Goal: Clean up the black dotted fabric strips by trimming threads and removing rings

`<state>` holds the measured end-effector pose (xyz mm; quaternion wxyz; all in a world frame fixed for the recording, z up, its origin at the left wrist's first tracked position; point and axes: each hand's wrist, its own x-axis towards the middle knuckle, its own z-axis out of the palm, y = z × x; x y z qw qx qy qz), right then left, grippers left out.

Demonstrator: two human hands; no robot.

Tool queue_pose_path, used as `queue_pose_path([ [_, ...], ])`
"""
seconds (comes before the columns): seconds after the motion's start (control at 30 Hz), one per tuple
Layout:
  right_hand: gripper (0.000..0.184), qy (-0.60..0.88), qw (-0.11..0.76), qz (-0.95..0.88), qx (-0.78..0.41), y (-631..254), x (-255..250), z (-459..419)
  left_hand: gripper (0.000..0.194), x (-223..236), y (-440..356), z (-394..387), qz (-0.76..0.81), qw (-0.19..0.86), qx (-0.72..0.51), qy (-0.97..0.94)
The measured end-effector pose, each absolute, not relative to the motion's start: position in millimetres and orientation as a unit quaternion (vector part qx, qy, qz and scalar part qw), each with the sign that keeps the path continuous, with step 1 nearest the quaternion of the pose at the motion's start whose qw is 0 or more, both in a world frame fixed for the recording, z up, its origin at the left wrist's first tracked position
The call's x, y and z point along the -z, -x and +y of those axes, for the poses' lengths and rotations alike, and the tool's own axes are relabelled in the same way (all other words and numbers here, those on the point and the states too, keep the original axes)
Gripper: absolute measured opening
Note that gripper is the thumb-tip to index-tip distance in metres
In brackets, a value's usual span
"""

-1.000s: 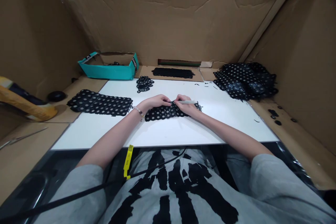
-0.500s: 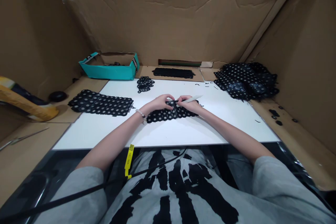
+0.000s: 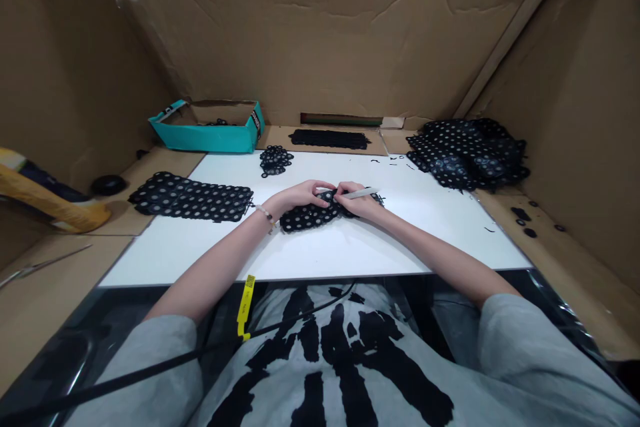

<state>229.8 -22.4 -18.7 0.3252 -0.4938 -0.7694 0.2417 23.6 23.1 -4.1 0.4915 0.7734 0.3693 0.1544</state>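
Between my hands lies a black openwork piece point(image 3: 306, 218) made of many small rings, crumpled toward its right end. My left hand point(image 3: 301, 195), with a beaded bracelet at the wrist, pinches its upper edge between thumb and fingers. Held like a pen in my right hand point(image 3: 357, 203) is a slim white pen-shaped tool point(image 3: 367, 192). Its tip is hidden at the fingers, close to the black piece and my left fingertips. Part of the piece's right end shows beyond my right hand.
A white board point(image 3: 320, 257) covers the middle. Around it are a flat ring piece point(image 3: 195, 198), a small ring cluster point(image 3: 275, 160), a teal box point(image 3: 210, 139), a black strip point(image 3: 329, 139), a heaped pile point(image 3: 470, 152), tweezers-like metal tool point(image 3: 47, 261) and yellow packet point(image 3: 50, 193). Cardboard walls enclose it.
My fingers have come closer together, and the white tool lies lower and flatter. The right part of the black piece has bunched up beneath my right hand.
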Motion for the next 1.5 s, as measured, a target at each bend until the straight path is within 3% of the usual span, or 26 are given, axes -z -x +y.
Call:
queue_pose_path([
  [0.07, 0.015, 0.496, 0.309, -0.765, -0.272, -236.6, 14.0, -20.1, 0.068, 3.4, -22.6, 23.7, 0.39, 0.446, -0.153, -0.791],
  [0.17, 0.017, 0.506, 0.282, -0.746, -0.329, -246.6, 8.7, -16.7, 0.05, 7.1, -20.5, 27.0, 0.423, 0.361, -0.146, -0.818],
  [0.27, 0.019, 0.475, 0.323, -0.727, -0.377, -247.6, 9.7, -15.1, 0.034, 12.3, -19.6, 30.2, 0.408, 0.33, -0.135, -0.84],
  [0.37, 0.021, 0.451, 0.366, -0.721, -0.378, -239.6, 15.6, -16.0, 0.034, 15.0, -20.2, 31.1, 0.387, 0.328, -0.151, -0.849],
  [0.47, 0.02, 0.472, 0.354, -0.733, -0.339, -232.6, 20.6, -17.3, 0.035, 14.9, -20.1, 31.2, 0.398, 0.318, -0.157, -0.846],
  [1.0, 0.022, 0.48, 0.389, -0.704, -0.351, -233.5, 22.0, -15.8, 0.041, 13.1, -22.8, 31.1, 0.398, 0.403, -0.156, -0.81],
  [1.37, 0.016, 0.51, 0.355, -0.75, -0.226, -220.6, 22.8, -25.4, 0.037, 11.1, -18.0, 34.0, 0.364, 0.502, -0.125, -0.775],
  [1.5, 0.018, 0.493, 0.375, -0.74, -0.264, -225.3, 25.3, -19.3, 0.039, 5.2, -17.2, 32.5, 0.34, 0.49, -0.097, -0.797],
])
